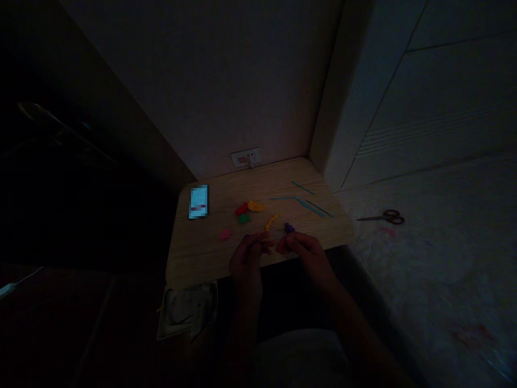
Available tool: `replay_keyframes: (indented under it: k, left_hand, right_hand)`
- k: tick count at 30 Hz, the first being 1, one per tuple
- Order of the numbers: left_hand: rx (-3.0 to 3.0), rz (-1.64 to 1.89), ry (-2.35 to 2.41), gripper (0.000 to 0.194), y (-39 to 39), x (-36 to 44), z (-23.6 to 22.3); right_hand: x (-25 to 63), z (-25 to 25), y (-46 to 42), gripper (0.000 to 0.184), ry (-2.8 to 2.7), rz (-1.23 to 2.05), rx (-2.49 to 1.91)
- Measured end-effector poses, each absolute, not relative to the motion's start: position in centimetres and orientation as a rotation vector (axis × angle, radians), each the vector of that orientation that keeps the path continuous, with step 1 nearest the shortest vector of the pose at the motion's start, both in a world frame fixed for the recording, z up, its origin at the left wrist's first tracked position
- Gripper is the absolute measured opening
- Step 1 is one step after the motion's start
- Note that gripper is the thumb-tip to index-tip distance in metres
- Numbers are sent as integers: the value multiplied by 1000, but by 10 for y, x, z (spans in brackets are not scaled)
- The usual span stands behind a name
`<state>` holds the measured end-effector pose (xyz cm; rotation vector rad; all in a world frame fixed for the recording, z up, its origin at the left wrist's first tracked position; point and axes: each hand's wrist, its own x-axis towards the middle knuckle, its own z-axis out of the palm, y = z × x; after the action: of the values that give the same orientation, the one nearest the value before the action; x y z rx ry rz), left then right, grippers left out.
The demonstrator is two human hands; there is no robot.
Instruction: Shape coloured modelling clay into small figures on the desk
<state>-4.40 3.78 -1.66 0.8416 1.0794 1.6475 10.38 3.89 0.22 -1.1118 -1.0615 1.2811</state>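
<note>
Both my hands are held close together over the front edge of a small wooden table, in dim light. The fingers of my left hand (247,257) are curled and pressed together; anything in them is too dark to make out. A pinch closes my right hand (306,252), and what it may hold cannot be told. Just beyond the right fingertips lies a purple clay-like lump (289,228). Between the hands and slightly farther off is a bumpy yellow strip (271,222). Pink (225,235), green (243,219), red (241,209) and orange-yellow (256,206) clay-like pieces lie to the left.
A lit phone (198,202) lies at the table's left. Thin blue-green sticks or strips (310,206) lie on the right of the tabletop (194,248). Scissors (383,217) rest on the pale surface at right. A wall socket (245,157) holds a plug behind the table.
</note>
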Motion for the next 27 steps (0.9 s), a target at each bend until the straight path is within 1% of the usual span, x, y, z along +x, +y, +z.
replay_keyframes:
  k: [3,10,15,27]
  left_hand:
    - [824,1617,1041,32,37,-43,-14]
    - [812,1613,1045,37,39,-44,-16]
    - [793,1625,1054,33,38,-43,-17]
    - [818,1668,994,41,38,-44,-13]
  right_hand:
    - [103,1,39,42,-1060,1282,-1113]
    - [104,4,38,43,-1040,1302,-1101]
    - [104,4,40,45,-1056,1301,-1103]
    - [104,9,40,43,-1060,1309,-1108]
